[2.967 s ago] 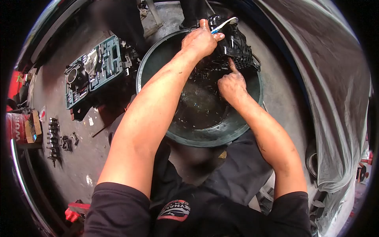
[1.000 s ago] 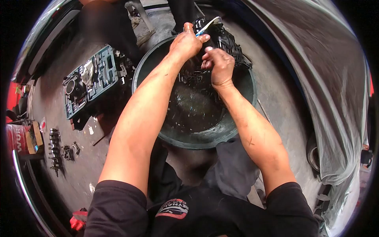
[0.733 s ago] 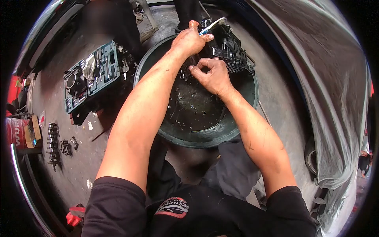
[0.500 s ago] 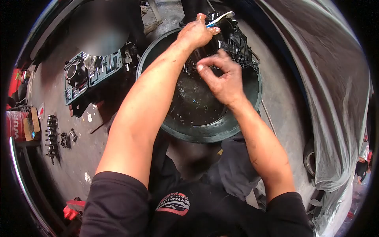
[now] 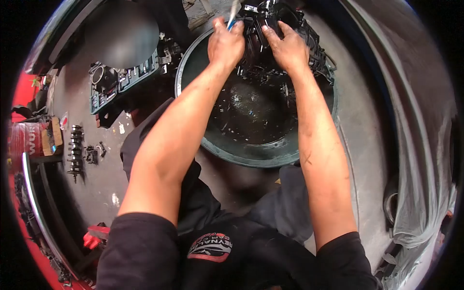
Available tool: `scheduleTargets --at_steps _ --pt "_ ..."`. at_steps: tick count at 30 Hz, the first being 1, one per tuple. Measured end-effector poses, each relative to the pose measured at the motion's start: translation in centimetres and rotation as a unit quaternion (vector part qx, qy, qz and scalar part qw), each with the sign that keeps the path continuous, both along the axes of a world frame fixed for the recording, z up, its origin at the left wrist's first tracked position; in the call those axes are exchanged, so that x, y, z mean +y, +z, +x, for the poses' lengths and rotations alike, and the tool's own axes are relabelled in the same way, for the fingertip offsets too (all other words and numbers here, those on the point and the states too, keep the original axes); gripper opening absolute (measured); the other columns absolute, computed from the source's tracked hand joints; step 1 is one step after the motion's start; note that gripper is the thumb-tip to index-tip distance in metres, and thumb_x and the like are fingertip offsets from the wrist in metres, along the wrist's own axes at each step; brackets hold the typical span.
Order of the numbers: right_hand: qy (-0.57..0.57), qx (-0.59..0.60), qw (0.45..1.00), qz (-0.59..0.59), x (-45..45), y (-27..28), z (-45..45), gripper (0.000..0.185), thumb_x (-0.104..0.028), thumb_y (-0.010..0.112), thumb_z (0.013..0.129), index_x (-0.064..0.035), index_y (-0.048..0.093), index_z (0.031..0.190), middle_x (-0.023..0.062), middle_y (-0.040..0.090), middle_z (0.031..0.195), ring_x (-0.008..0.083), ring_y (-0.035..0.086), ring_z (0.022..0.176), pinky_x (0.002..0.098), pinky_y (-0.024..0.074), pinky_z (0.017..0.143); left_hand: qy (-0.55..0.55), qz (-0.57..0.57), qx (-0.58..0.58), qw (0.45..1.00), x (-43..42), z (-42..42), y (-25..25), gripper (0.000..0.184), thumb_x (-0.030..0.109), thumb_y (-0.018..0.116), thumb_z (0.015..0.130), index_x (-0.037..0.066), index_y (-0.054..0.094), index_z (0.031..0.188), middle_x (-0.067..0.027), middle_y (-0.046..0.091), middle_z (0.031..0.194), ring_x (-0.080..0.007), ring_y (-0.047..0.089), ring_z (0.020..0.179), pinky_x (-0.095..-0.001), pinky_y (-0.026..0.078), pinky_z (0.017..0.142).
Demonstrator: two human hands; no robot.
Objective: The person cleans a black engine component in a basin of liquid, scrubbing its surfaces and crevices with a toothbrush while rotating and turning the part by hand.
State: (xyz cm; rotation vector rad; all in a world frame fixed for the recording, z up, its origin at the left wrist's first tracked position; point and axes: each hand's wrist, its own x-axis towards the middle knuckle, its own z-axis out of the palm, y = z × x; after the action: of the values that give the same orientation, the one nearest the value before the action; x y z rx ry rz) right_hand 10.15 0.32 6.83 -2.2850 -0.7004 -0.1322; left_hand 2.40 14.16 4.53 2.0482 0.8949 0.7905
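A black engine part (image 5: 314, 46) leans on the far rim of a large round green basin (image 5: 261, 162), which has dark liquid in its bottom. My left hand (image 5: 226, 44) is closed around a brush (image 5: 234, 13) with a white and blue handle, at the left side of the part. My right hand (image 5: 290, 48) rests on the top of the part, thumb and fingers closed against it.
An open green tool case (image 5: 126, 83) lies on the floor at the left, partly behind a blurred round area. A crankshaft (image 5: 75, 153) and small metal parts (image 5: 92, 153) lie farther left. Plastic sheeting (image 5: 420, 159) hangs at the right. Another person's dark clothing (image 5: 171, 17) shows at the top.
My right hand has moved up from over the basin onto the black part. My left hand has shifted left, and the brush now points more upright. The view has shifted, with the basin nearer the top.
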Motion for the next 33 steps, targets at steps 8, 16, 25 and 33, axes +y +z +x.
scheduleTargets --at_steps 8,16,25,33 --pt "0.025 -0.013 0.999 -0.047 0.6 -0.1 1.9 0.096 -0.062 0.072 0.076 0.0014 0.048 0.143 0.0249 0.059 0.134 0.0353 0.057 0.127 0.0412 0.0422 0.108 -0.116 -0.148 0.381 0.905 -4.8 -6.2 -20.9 0.027 0.030 0.068 0.083 0.005 0.074 0.090 -0.0176 0.072 0.105 -0.0322 0.070 0.102 -0.0413 0.054 0.090" --pt "0.017 -0.036 0.999 -0.009 1.2 -0.6 1.5 0.093 -0.052 0.078 0.074 0.0060 0.049 0.140 0.0263 0.059 0.133 0.0338 0.057 0.127 0.0382 0.0418 0.108 0.057 -0.557 0.378 0.737 -3.4 -7.9 -30.2 0.018 0.017 0.058 0.090 0.004 0.069 0.098 -0.0139 0.071 0.087 -0.0260 0.067 0.065 -0.0422 0.052 0.053" --pt "0.024 -0.011 1.000 -0.008 2.8 0.2 4.8 0.093 -0.049 0.082 0.076 0.0147 0.048 0.136 0.0278 0.066 0.121 0.0229 0.065 0.113 0.0314 0.0466 0.099 0.067 -0.291 0.107 0.948 -11.4 -6.0 -17.5 0.028 0.029 0.055 0.097 0.002 0.063 0.094 -0.0240 0.068 0.090 -0.0453 0.064 0.091 -0.0527 0.048 0.079" --pt "-0.010 0.012 0.999 -0.031 2.7 1.0 4.6 0.093 -0.049 0.082 0.075 0.0125 0.050 0.136 0.0278 0.064 0.126 0.0264 0.062 0.119 0.0336 0.0431 0.104 0.051 -0.195 0.042 0.979 -9.4 -2.8 -15.0 0.023 0.025 0.055 0.098 0.005 0.065 0.094 -0.0222 0.067 0.084 -0.0447 0.065 0.082 -0.0541 0.049 0.072"
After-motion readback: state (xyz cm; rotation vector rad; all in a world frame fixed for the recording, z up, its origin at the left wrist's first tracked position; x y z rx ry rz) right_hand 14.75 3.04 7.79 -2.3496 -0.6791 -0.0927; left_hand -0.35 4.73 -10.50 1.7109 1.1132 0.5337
